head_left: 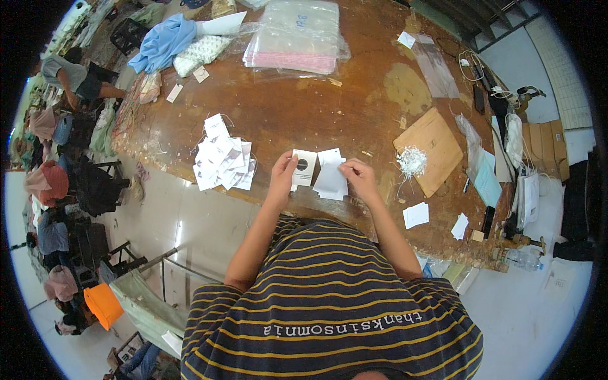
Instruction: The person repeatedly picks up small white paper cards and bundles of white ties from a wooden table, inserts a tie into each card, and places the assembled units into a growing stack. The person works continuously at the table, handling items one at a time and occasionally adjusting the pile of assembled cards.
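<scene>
My left hand [282, 172] pinches a white paper tag with a black round mark [304, 166] at the near edge of the brown wooden table [304, 107]. My right hand [359, 177] rests its fingertips on a small stack of white tags [331, 178] lying just to the right of that tag. A heap of white tags with strings [223, 161] lies to the left of my left hand. A tangle of white strings [411, 161] sits to the right, on a brown cardboard piece [432, 147].
Clear plastic bags [296, 38] and blue cloth [163, 39] lie at the far side. Loose white cards [416, 215] and black tools sit at the right. A person [76, 77] crouches at far left among clothes; an orange stool [102, 304] stands below.
</scene>
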Demonstrator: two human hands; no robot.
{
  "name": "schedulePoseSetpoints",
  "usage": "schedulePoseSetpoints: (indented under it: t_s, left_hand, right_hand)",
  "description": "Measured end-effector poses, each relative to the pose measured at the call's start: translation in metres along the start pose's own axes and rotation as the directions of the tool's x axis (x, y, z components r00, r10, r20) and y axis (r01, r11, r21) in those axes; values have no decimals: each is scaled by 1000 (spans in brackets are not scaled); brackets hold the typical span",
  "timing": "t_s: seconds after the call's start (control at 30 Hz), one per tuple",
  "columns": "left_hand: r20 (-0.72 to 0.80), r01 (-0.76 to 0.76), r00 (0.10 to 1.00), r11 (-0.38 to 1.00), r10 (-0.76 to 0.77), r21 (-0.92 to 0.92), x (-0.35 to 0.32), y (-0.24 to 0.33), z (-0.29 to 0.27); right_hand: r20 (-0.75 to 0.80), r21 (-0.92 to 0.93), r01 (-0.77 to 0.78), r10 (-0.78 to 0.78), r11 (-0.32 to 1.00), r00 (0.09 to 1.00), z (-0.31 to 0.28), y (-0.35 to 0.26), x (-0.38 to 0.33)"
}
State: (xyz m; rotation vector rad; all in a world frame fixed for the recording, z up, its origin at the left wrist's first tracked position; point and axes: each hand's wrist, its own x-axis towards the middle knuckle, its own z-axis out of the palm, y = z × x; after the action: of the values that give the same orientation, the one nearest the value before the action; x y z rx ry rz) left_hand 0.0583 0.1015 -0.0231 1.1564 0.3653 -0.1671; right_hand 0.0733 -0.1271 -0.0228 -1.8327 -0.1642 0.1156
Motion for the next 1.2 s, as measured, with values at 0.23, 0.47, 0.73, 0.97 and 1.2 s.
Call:
schedulePoseSetpoints:
  t_s: [0.23,0.47,0.73,0.97,1.2]
  left_hand:
    - [256,97,963,993,-78,-63,-13,14,37]
    - [194,20,981,999,-28,44,-18,34,39]
    - [-16,-122,993,986,121,-111,-7,40,30]
    - [1,-103,994,956,107,-276,-4,36,36]
    - [-89,-135,990,924,110,-358,-6,41,37]
  right_hand:
    - [-191,-90,118,-134,989,972,29,-67,15]
    - [-232,236,48,9,970,973,23,-64,17]
    - [-191,815,-57,360,576,913,8,-61,26]
    - [3,881,-190,397,433,918,23,-60,20]
    - [-53,912,-142,452,386,890,28,-58,22]
